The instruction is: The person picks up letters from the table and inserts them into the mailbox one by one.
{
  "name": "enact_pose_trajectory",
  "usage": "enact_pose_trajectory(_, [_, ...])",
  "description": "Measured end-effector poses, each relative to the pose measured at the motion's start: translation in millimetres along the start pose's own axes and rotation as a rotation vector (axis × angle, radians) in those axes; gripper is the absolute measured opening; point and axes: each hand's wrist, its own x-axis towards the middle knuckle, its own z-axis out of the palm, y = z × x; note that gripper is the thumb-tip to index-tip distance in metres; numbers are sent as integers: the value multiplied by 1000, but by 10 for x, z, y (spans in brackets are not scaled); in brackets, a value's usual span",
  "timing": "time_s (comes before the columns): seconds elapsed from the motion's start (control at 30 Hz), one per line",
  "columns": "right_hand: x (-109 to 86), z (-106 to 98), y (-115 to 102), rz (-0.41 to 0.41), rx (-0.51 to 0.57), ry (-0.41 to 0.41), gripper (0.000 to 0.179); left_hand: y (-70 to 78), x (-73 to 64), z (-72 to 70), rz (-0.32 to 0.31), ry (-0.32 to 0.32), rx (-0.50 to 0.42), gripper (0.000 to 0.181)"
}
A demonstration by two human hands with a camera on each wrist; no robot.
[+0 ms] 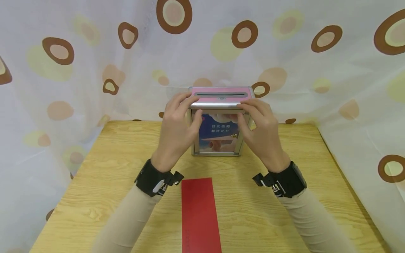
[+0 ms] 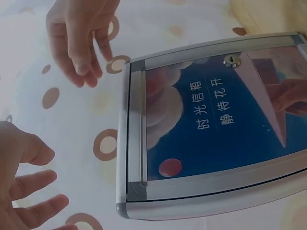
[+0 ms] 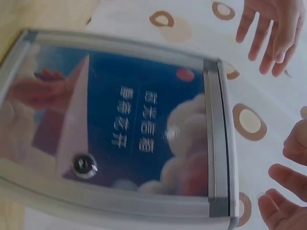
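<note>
A letter box (image 1: 218,123) with a silver metal frame stands upright on the table, its printed front facing me. Its pink top carries a long slot (image 1: 220,94), and a small round lock (image 1: 234,135) sits on the front panel. My left hand (image 1: 178,121) hovers by the box's upper left corner, fingers loosely bent. By the upper right corner is my right hand (image 1: 261,124), posed much the same way. Both wrist views show a gap between the fingers and the box, with nothing held. Nearer to me, a red envelope (image 1: 200,214) lies flat on the table.
The light wood table (image 1: 278,218) reaches back to a white curtain (image 1: 196,52) with brown and yellow ring patterns, which also hangs along both sides. A black wrist strap with a small camera is on each of my wrists.
</note>
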Motion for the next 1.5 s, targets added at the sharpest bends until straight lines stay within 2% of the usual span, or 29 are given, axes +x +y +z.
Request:
enact_pose_trajectory(0.13, [-213,-12,-157,43,40,-24,29,6,-202,-46,-38,24,21,34])
enact_pose_trajectory(0.23, [-420,-39,-256,104,32,-96,38,27,-434,-32,-61,-34,79,39])
enact_pose_trajectory(0.37, [-744,-61,-357,191,-13,-249,57,32,-831,8,-101,-191,165,52])
enact_pose_trajectory(0.47, [-999,-52,-419,254,-48,-368,76,-2,-1153,48,-151,-304,194,60])
enact_pose_trajectory(0.63, [-1344,-29,-508,425,-93,-536,91,-72,-1610,71,-280,-486,194,77])
enact_pose_trajectory(0.77, [-1547,-35,-592,577,-49,-649,94,-154,-1868,-24,-400,-625,218,92])
enact_pose_trajectory(0.87, [-1701,-85,-642,684,-52,-694,98,-206,-2009,-114,-468,-704,225,98])
enact_pose_trajectory(0.93, [-1798,-138,-648,735,-91,-704,100,-208,-2085,-167,-502,-749,216,101])
enact_pose_trajectory(1.1, [-1980,-253,-603,745,-196,-728,102,-185,-2255,-265,-564,-823,214,116])
enact_pose_trajectory(1.2, [-2041,-299,-583,721,-217,-768,102,-171,-2343,-292,-555,-875,255,125])
enact_pose_trajectory(1.33, [-2086,-313,-586,716,-225,-853,107,-124,-2431,-275,-509,-952,302,124])
enact_pose_trajectory(1.5, [-2110,-264,-599,747,-177,-882,111,-74,-2476,-199,-433,-993,281,126])
